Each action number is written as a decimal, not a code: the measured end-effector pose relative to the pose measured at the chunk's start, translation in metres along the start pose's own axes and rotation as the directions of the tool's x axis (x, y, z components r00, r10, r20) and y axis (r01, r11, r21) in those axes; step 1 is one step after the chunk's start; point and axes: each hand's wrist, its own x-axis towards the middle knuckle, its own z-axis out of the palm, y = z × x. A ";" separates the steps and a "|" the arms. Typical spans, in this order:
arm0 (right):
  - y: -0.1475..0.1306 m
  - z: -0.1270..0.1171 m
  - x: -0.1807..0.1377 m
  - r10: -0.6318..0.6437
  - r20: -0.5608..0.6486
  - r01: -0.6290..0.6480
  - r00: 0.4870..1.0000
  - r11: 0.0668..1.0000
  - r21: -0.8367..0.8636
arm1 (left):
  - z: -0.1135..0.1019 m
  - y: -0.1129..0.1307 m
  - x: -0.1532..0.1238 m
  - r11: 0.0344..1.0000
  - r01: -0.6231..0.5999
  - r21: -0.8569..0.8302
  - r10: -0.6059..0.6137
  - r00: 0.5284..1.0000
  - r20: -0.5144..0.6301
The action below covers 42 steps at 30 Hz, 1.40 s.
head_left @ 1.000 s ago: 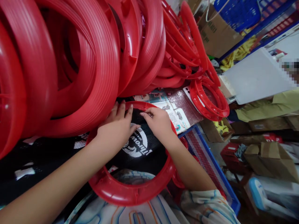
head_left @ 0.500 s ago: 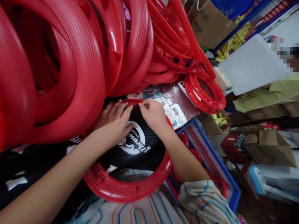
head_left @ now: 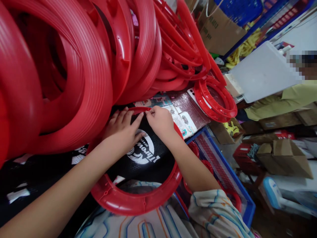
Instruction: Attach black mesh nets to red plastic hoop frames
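Note:
A red plastic ring (head_left: 143,201) lies in front of me, its near edge against my patterned shirt. Black mesh fabric (head_left: 148,142) with a white printed logo shows inside the ring. Across the far left of the ring rests my left hand (head_left: 123,127), fingers stretched out and pressing on the fabric and rim. My right hand (head_left: 159,122) is closed in a pinch at the ring's far edge, beside the left index fingertip. It pinches the black fabric's edge against the rim, as far as I can make out.
Large red rings (head_left: 94,76) are piled at the left and back. Two smaller red rings (head_left: 215,99) lie on the table's right corner. A blue crate (head_left: 232,178) with red rings stands at the right. Cardboard boxes (head_left: 284,158) and a person in a yellow-green garment (head_left: 284,99) are beyond.
My right hand has shifted very slightly left along the far rim, still pinching. The left hand stays spread on the fabric. The view has tilted a little.

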 end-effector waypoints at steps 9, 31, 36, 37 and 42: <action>0.000 -0.012 -0.006 -0.029 0.001 0.029 1.000 0.997 -0.073 | -0.007 0.001 0.004 0.991 0.116 -0.062 -0.114 0.993 0.040; 0.125 -0.021 -0.103 0.276 -0.194 -0.202 0.941 0.921 0.334 | -0.013 0.013 -0.016 0.978 0.194 -0.070 -0.190 0.980 0.061; 0.131 -0.020 -0.081 0.177 -0.200 -0.139 0.964 0.972 0.188 | -0.002 0.003 -0.002 0.974 0.161 -0.159 -0.168 0.985 -0.035; 0.128 -0.019 -0.081 0.178 -0.211 -0.146 0.961 0.977 0.158 | 0.001 -0.001 0.002 0.974 0.146 -0.176 -0.157 0.986 -0.051; 0.087 -0.013 -0.086 0.090 -0.228 -0.084 0.969 0.996 0.036 | 0.010 -0.011 0.010 0.966 0.149 -0.209 -0.174 0.979 -0.105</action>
